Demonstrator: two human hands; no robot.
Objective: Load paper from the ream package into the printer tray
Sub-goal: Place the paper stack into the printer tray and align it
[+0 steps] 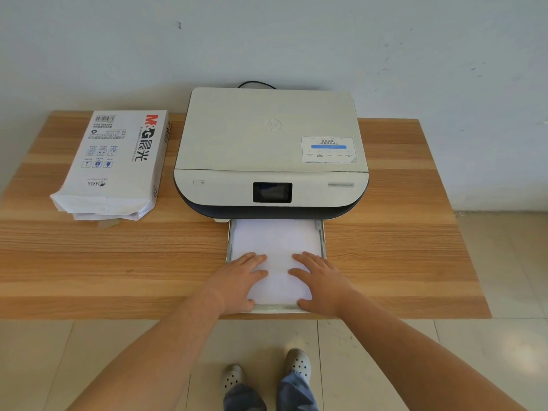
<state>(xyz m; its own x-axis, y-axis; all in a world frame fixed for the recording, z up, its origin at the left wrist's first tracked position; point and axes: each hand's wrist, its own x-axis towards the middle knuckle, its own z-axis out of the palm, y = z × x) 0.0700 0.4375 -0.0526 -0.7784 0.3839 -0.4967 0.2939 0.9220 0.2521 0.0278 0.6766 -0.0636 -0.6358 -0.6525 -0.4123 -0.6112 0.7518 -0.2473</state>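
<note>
A beige printer (271, 149) stands at the middle of a wooden table. Its paper tray (322, 232) is pulled out toward me and holds a stack of white paper (275, 238). My left hand (240, 280) lies flat, palm down, on the near left part of the paper. My right hand (321, 281) lies flat on the near right part, fingers spread. Neither hand grips anything. The white ream package (118, 164) lies to the left of the printer with its near end torn open.
The wooden table (400, 247) stands against a pale wall, with its front edge near my wrists. A black cable (256, 83) runs behind the printer. Tiled floor and my two feet in grey clogs (267, 372) show below the table edge.
</note>
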